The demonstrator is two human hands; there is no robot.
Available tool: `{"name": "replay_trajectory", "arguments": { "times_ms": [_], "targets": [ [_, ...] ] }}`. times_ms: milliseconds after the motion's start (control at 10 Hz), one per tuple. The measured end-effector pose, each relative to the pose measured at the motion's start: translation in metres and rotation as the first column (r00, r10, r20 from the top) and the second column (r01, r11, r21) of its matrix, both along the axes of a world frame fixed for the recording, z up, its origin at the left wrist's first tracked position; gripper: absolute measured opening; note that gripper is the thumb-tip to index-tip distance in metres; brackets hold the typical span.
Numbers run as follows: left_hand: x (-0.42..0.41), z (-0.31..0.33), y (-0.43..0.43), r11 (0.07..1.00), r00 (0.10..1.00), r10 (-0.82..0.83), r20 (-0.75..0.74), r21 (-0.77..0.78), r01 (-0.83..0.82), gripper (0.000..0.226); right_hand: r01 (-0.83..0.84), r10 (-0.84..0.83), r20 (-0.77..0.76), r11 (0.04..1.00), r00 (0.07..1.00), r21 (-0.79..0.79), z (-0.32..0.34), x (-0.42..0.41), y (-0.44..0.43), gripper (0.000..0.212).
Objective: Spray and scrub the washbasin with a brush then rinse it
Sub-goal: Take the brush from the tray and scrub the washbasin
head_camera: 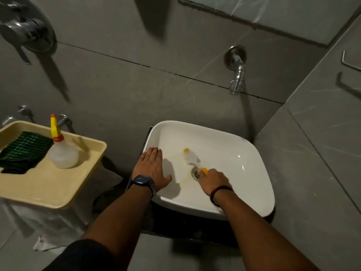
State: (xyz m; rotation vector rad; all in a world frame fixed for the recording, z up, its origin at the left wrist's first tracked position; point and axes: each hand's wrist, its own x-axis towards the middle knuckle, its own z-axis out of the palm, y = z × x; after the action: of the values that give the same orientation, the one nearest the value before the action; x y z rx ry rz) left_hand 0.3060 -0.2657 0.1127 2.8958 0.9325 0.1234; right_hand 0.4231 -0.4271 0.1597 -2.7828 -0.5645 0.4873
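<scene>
A: Brush (190,157) is recorded inside the washbasin (254,163); its handle is gripped by the right hand (212,181), fingers closed round the yellow end just beside the drain (196,174). The head is seen beyond the grip, up and to the left of the hand, lying against the basin floor, blurred. A second yellow patch is noted at the far tip.

B: Left hand (151,169)?

A: It is laid flat, fingers spread and extended, on the basin's left rim. Nothing is held in it. A dark watch (143,181) is worn on that wrist; a dark band (219,192) is worn on the right wrist.

B: Count of items?

A: One brush, one basin, one drain. One spray bottle (61,151), translucent with a yellow and orange nozzle, is stood upright on one cream tray (48,188), well apart from both hands, to the left of the basin. One green scrub pad (23,151) is laid on the same tray, just beside the bottle. One wall tap (237,75) is noted above the basin's far edge; no water is seen running from it. A brownish stain is observed on the basin floor around the drain
</scene>
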Motion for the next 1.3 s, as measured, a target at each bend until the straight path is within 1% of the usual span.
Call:
{"name": "replay_trajectory", "arguments": {
  "times_ms": [100,200,300,400,500,600,700,800,900,1000,1100,1200,1300],
  "targets": [
    [0.0,-0.001,0.0,1.0,1.0,0.002,-0.007,0.001,-0.002,0.099,0.133,-0.131,0.029,0.988,0.991,-0.072,0.01,0.03,-0.02,0.054],
    [0.0,0.002,-0.001,1.0,1.0,0.008,-0.018,-0.014,-0.009,0.099,0.163,-0.164,0.005,0.977,0.986,-0.141,0.024,0.043,-0.042,0.052],
    [0.001,0.005,-0.002,1.0,0.999,0.007,-0.034,-0.017,-0.008,0.1,0.097,-0.118,-0.114,0.98,0.986,-0.171,0.045,0.035,-0.051,0.049],
    [0.0,0.005,-0.002,1.0,0.999,0.009,-0.038,-0.019,-0.01,0.101,-0.012,-0.045,-0.282,0.98,0.958,-0.196,0.067,0.009,-0.049,0.043],
    [-0.001,0.005,-0.002,0.999,0.999,0.013,-0.03,-0.029,-0.014,0.102,-0.01,-0.04,-0.44,0.994,0.897,-0.112,0.069,-0.013,-0.039,0.039],
    [-0.001,0.005,-0.001,0.999,1.0,0.013,-0.01,-0.043,-0.013,0.101,0.012,-0.009,-0.394,1.0,0.919,0.004,0.051,-0.021,-0.018,0.041],
    [-0.001,0.004,-0.001,0.999,1.0,0.003,-0.019,-0.04,-0.003,0.103,0.084,-0.084,-0.118,0.996,0.989,-0.004,0.028,-0.014,-0.003,0.049],
    [-0.001,0.001,-0.001,0.999,1.0,0.002,0.0,-0.033,-0.002,0.102,0.103,-0.08,-0.212,0.99,0.974,0.099,0.012,-0.015,0.007,0.047],
    [0.0,0.001,0.0,1.0,1.0,-0.004,0.0,-0.014,0.004,0.102,-0.049,0.069,-0.232,0.995,0.97,0.091,0.0,-0.024,0.014,0.053],
    [0.0,0.0,-0.001,1.0,1.0,0.004,-0.002,-0.011,-0.004,0.102,0.01,-0.008,-0.087,1.0,0.996,0.02,0.0,-0.008,-0.002,0.052],
    [0.0,0.001,-0.002,1.0,1.0,0.0,-0.028,-0.012,-0.001,0.103,0.163,-0.164,0.005,0.981,0.987,-0.101,0.012,0.021,-0.039,0.051],
    [0.001,0.003,-0.003,1.0,0.999,0.008,-0.042,-0.014,-0.008,0.103,0.201,-0.209,-0.039,0.967,0.977,-0.159,0.034,0.035,-0.07,0.049],
    [0.0,0.006,-0.003,1.0,0.999,0.01,-0.054,-0.023,-0.011,0.104,0.148,-0.198,-0.313,0.973,0.929,-0.175,0.064,0.027,-0.075,0.04]
  ]
}}
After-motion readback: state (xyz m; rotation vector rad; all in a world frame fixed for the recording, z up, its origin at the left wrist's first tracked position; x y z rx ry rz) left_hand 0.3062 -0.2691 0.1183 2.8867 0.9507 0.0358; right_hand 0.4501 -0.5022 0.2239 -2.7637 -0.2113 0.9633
